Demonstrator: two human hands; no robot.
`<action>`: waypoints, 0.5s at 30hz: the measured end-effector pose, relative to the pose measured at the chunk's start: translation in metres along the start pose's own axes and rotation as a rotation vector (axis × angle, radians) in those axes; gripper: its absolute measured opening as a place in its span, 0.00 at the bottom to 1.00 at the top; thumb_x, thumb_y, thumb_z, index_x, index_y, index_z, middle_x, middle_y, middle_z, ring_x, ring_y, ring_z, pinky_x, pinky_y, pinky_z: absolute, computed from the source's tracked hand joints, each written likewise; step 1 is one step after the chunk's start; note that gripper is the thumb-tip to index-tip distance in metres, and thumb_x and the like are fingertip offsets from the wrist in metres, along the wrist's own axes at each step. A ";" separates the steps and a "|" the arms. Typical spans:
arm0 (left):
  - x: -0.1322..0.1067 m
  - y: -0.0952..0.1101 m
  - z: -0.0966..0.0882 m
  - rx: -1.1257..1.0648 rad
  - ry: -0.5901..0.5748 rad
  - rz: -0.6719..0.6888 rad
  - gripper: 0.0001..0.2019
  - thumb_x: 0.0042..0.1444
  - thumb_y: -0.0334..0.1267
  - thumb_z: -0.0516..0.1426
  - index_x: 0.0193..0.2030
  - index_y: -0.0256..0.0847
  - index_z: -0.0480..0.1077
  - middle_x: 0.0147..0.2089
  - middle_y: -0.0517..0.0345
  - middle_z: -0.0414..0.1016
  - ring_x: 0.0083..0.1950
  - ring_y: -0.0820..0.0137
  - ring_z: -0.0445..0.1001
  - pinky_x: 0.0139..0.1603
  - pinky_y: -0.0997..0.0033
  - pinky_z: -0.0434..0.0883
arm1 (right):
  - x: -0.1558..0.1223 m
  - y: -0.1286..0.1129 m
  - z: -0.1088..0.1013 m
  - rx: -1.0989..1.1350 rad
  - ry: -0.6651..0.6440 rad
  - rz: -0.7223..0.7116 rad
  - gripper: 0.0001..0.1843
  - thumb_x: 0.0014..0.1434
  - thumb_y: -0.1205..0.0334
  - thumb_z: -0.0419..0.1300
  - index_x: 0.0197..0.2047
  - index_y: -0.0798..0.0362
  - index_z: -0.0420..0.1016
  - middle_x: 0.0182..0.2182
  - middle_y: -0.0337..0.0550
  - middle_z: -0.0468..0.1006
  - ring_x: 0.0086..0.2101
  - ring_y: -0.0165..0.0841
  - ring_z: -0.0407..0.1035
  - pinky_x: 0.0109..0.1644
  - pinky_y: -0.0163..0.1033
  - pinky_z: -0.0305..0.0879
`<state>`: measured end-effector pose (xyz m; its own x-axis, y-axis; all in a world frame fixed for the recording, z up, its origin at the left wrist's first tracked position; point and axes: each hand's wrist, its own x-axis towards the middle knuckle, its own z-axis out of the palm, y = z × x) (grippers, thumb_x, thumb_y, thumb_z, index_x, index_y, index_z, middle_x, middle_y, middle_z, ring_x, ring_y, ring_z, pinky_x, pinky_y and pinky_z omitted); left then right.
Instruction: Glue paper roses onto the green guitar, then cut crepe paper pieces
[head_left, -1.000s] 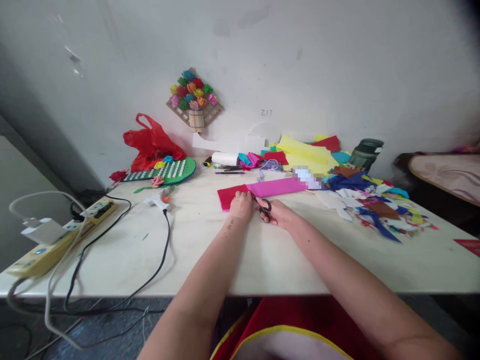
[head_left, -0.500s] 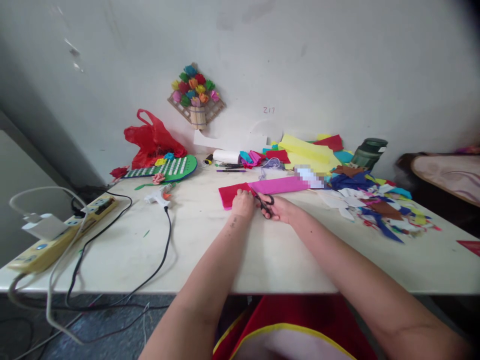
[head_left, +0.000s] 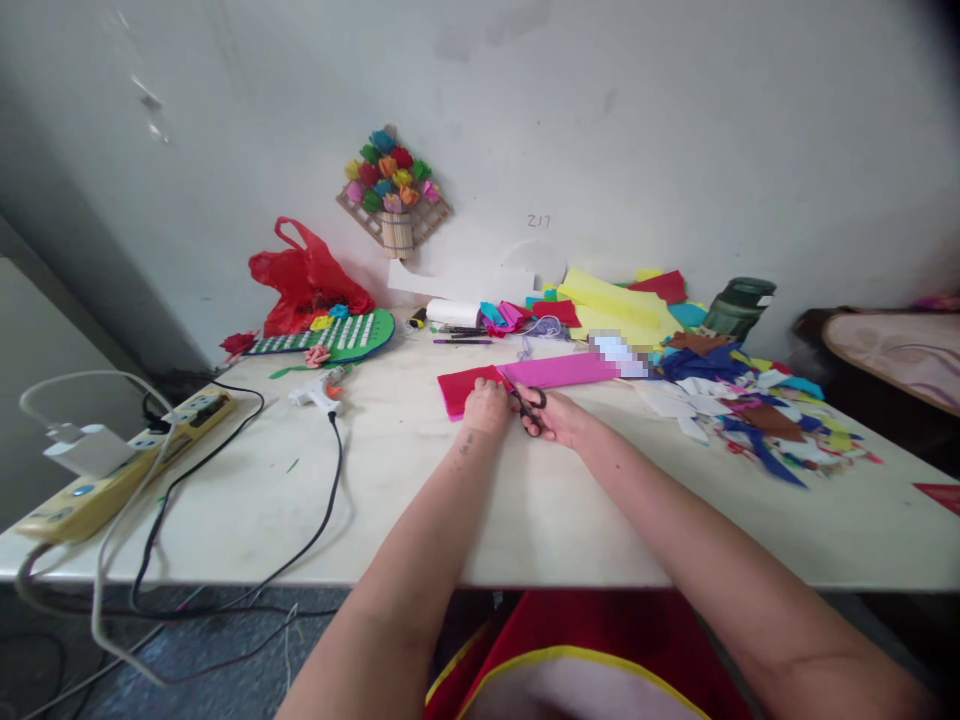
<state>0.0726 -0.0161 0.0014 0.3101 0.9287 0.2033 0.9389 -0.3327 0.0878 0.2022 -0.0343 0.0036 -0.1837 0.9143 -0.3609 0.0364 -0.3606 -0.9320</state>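
Observation:
My left hand (head_left: 487,405) is closed on the near right edge of a folded red sheet (head_left: 454,387), with a pink layer showing beneath its lower edge. In my right hand (head_left: 555,415) is a pair of dark-handled scissors (head_left: 534,400), my fingers in the loops. The blades point up and left, close against the sheet beside my left fingers; their tips are partly hidden. Behind the scissors a long magenta strip (head_left: 551,371) lies flat, running to the right from the red sheet.
A white glue gun (head_left: 322,390) with a black cord lies left of my hands, and a power strip (head_left: 120,480) sits at the left edge. Cloth-like scraps (head_left: 772,420) are heaped on the right near a green bottle (head_left: 739,308). A red plastic bag (head_left: 300,275) stands at the back left.
The scissors' handles have shifted very slightly in my right hand. Otherwise my hands and the sheet look unmoved.

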 end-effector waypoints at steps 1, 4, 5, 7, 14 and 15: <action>0.000 0.000 0.000 0.004 -0.002 0.002 0.16 0.61 0.37 0.45 0.49 0.33 0.67 0.45 0.44 0.69 0.53 0.61 0.60 0.43 0.70 0.66 | 0.001 0.002 0.000 0.000 0.004 -0.019 0.21 0.56 0.43 0.52 0.28 0.56 0.64 0.14 0.35 0.64 0.12 0.21 0.57 0.10 0.25 0.39; 0.000 0.001 0.000 0.013 -0.011 0.003 0.16 0.61 0.37 0.46 0.50 0.33 0.67 0.45 0.44 0.69 0.53 0.61 0.60 0.42 0.70 0.66 | 0.003 0.006 -0.001 -0.005 0.017 -0.070 0.22 0.55 0.43 0.53 0.29 0.56 0.65 0.15 0.35 0.65 0.12 0.21 0.57 0.10 0.25 0.39; 0.001 0.001 0.000 0.015 -0.015 0.004 0.16 0.61 0.37 0.46 0.49 0.33 0.67 0.45 0.44 0.69 0.53 0.61 0.60 0.42 0.70 0.66 | 0.003 0.006 -0.001 -0.009 0.027 -0.079 0.22 0.55 0.43 0.53 0.29 0.57 0.66 0.15 0.35 0.65 0.12 0.21 0.57 0.10 0.25 0.39; 0.001 0.001 0.000 0.015 -0.019 0.005 0.16 0.61 0.36 0.46 0.49 0.33 0.67 0.45 0.43 0.68 0.53 0.61 0.60 0.42 0.70 0.66 | 0.002 0.006 0.000 -0.019 0.048 -0.088 0.23 0.55 0.43 0.54 0.29 0.57 0.66 0.15 0.36 0.65 0.13 0.21 0.57 0.10 0.26 0.39; 0.000 -0.001 0.002 -0.005 0.012 0.014 0.15 0.60 0.33 0.45 0.49 0.34 0.67 0.45 0.46 0.69 0.53 0.62 0.60 0.44 0.70 0.66 | -0.002 0.006 0.002 -0.068 0.085 -0.120 0.22 0.54 0.44 0.55 0.28 0.57 0.66 0.14 0.35 0.64 0.12 0.21 0.56 0.10 0.26 0.39; 0.000 -0.002 0.003 -0.007 0.015 0.012 0.15 0.60 0.33 0.45 0.49 0.35 0.67 0.45 0.46 0.69 0.53 0.62 0.60 0.44 0.70 0.66 | -0.002 0.005 0.001 -0.065 0.078 -0.118 0.21 0.54 0.44 0.55 0.28 0.57 0.66 0.14 0.36 0.64 0.13 0.21 0.56 0.10 0.26 0.39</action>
<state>0.0714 -0.0153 -0.0015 0.3190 0.9222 0.2188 0.9342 -0.3449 0.0917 0.2016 -0.0385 -0.0005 -0.1135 0.9621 -0.2479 0.0833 -0.2395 -0.9673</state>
